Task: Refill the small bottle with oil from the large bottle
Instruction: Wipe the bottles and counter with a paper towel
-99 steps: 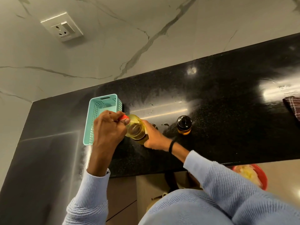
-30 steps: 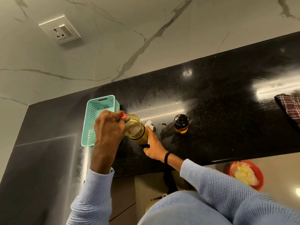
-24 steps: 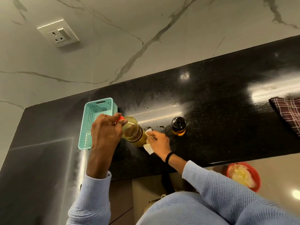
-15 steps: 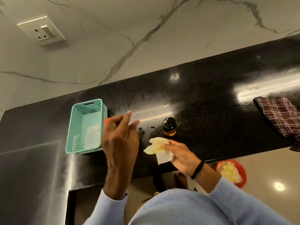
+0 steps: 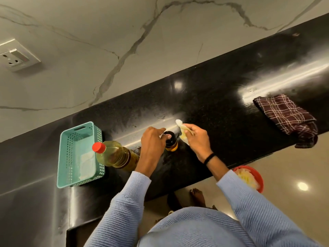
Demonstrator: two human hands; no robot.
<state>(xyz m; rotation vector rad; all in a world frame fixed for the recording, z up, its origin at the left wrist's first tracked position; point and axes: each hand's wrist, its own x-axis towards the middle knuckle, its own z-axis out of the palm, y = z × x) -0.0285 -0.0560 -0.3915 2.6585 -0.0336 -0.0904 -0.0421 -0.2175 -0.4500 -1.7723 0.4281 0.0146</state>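
The large oil bottle (image 5: 116, 156), red cap on, stands free on the black counter (image 5: 222, 107) beside the basket. The small dark bottle (image 5: 171, 145) with a black cap stands to its right. My left hand (image 5: 153, 141) reaches across to it, fingers closed around the cap and neck. My right hand (image 5: 196, 136) grips a crumpled, oil-stained tissue (image 5: 182, 131) held against the small bottle's right side.
A teal perforated basket (image 5: 71, 152) holding white tissue sits left of the large bottle. A dark checked cloth (image 5: 288, 116) lies at the counter's right edge. A red bowl (image 5: 249, 179) of used tissues is on the floor below. Oily smears mark the counter around the bottles.
My left hand let go of the large bottle's cap and moved right onto the small bottle. My right hand carried the tissue from the large bottle to the small one.
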